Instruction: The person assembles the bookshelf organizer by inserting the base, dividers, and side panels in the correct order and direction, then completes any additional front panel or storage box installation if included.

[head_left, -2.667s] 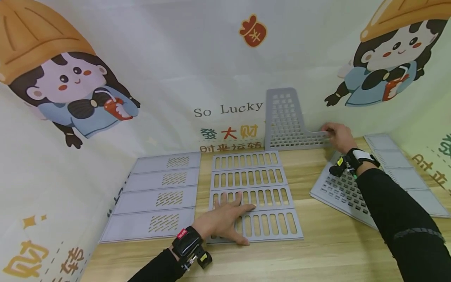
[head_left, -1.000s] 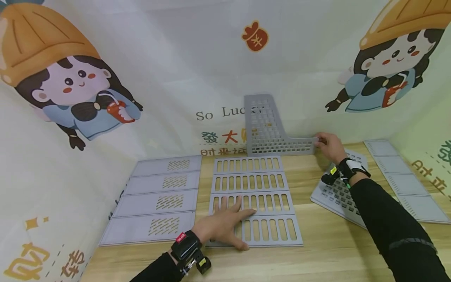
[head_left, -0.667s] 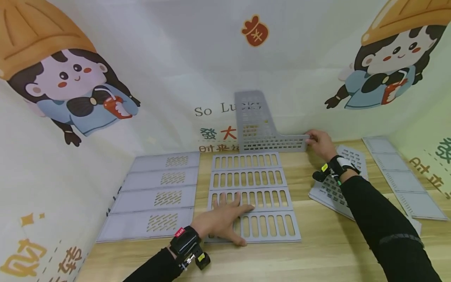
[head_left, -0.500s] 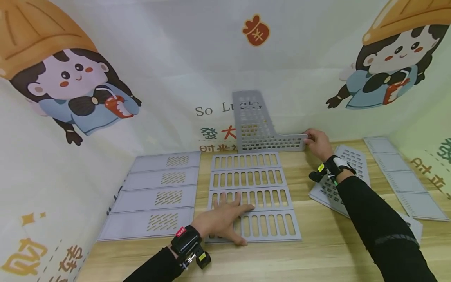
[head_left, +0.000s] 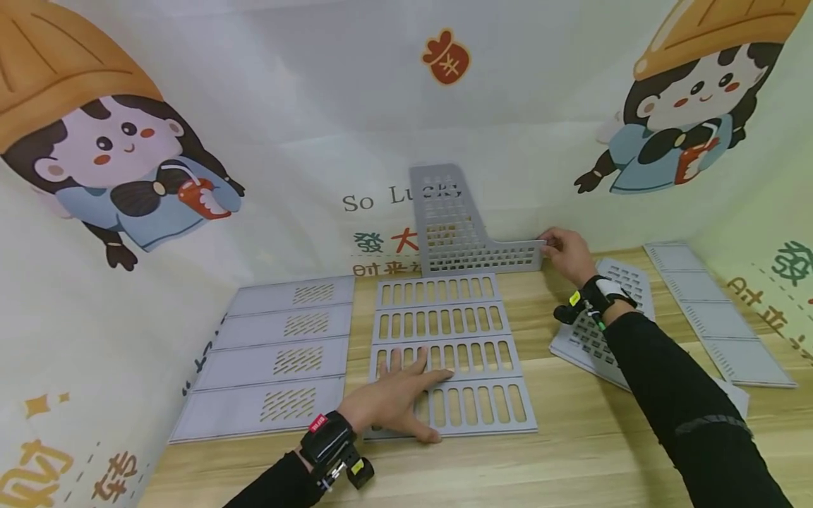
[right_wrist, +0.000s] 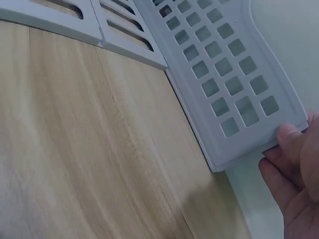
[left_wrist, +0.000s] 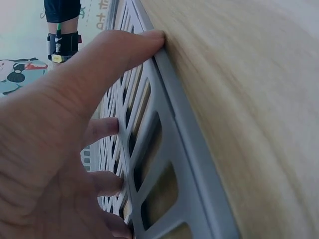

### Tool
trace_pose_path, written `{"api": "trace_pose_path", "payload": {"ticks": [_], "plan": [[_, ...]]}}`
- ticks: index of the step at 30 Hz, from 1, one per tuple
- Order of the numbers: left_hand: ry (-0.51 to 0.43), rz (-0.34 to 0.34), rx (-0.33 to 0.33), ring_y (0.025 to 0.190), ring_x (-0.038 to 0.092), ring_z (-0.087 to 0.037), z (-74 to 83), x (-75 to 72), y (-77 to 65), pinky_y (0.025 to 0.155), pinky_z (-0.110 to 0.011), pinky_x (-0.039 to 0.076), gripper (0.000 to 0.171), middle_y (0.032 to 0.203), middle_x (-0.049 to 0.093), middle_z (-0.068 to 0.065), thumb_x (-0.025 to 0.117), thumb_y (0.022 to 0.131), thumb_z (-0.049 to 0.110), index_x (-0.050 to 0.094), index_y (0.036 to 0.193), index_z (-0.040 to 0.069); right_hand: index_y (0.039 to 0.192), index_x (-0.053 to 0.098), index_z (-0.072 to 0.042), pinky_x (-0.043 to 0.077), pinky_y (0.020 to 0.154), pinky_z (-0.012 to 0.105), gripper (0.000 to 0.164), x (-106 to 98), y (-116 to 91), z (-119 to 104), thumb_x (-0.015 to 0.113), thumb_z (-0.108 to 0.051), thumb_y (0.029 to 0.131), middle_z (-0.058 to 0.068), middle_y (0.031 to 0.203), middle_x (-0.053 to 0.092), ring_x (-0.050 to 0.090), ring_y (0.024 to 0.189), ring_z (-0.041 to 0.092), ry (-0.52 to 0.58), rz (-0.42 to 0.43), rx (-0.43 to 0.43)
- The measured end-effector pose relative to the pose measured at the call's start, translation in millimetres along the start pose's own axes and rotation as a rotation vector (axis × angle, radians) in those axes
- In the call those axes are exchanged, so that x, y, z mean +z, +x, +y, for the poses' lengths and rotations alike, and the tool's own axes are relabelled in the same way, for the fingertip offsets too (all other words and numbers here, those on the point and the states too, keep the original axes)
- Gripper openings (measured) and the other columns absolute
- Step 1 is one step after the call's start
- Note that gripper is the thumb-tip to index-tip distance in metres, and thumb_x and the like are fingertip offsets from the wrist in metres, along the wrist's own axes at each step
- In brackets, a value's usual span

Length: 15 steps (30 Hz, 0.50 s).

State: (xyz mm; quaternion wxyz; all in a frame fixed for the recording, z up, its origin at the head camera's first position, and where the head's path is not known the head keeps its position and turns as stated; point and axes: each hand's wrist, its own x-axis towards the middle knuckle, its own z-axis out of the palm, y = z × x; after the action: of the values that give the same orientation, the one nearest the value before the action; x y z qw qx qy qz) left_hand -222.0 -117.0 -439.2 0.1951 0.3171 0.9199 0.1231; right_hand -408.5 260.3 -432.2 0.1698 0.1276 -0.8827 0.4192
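Observation:
My left hand (head_left: 394, 402) lies with spread fingers on a grey slotted panel (head_left: 470, 379), near its front left corner. In the left wrist view the thumb (left_wrist: 129, 45) rests on the panel's front edge, and the other fingertips touch its slotted face. Behind this panel, an L-shaped grey perforated panel (right_wrist: 254, 137) stands upright against the backdrop, its tall part to the left. My right hand (head_left: 568, 254) pinches the low right end of it between thumb and fingers. In the right wrist view, its bottom edge meets the slotted panel's back edge.
A grey panel (head_left: 222, 367) with diagonal slits lies flat at left. Perforated grey pieces (head_left: 610, 321) lie stacked under my right forearm, which partly hides them. Another grey panel (head_left: 730, 331) lies far right. A printed cloth backdrop (head_left: 286, 141) closes the back and sides.
My right hand has moved the upright L-shaped panel leftward along the backdrop, from the slotted panel's right to behind it. My left hand has stayed in place on the slotted panel.

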Motion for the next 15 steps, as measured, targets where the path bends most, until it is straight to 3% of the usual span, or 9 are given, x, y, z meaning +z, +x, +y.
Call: {"api": "trace_pose_path", "payload": {"ticks": [7,15], "plan": [[-0.011,0.011,0.027,0.138,0.0,-0.067,2.2,0.4,4.6,0.108,-0.076,0.003,0.1,0.164,0.009,-0.024,0.086,0.076,0.055,0.038,0.159,0.027,0.109,0.068,0.013,0.048,0.075,0.034,0.014,12,0,-1,0.06,0.011,0.097,0.029,0.096,0.066,0.062,0.09,0.039,0.029,0.038,-0.026],[0.006,0.028,0.029,0.136,0.003,-0.07,-0.4,1.4,3.8,0.107,-0.077,0.006,0.1,0.163,0.012,-0.026,0.087,0.075,0.055,0.039,0.158,0.025,0.107,0.069,0.012,0.048,0.077,0.044,0.014,32,0,-13,0.06,0.012,0.096,0.028,0.095,0.067,0.061,0.089,0.039,0.043,0.067,-0.027]]}}
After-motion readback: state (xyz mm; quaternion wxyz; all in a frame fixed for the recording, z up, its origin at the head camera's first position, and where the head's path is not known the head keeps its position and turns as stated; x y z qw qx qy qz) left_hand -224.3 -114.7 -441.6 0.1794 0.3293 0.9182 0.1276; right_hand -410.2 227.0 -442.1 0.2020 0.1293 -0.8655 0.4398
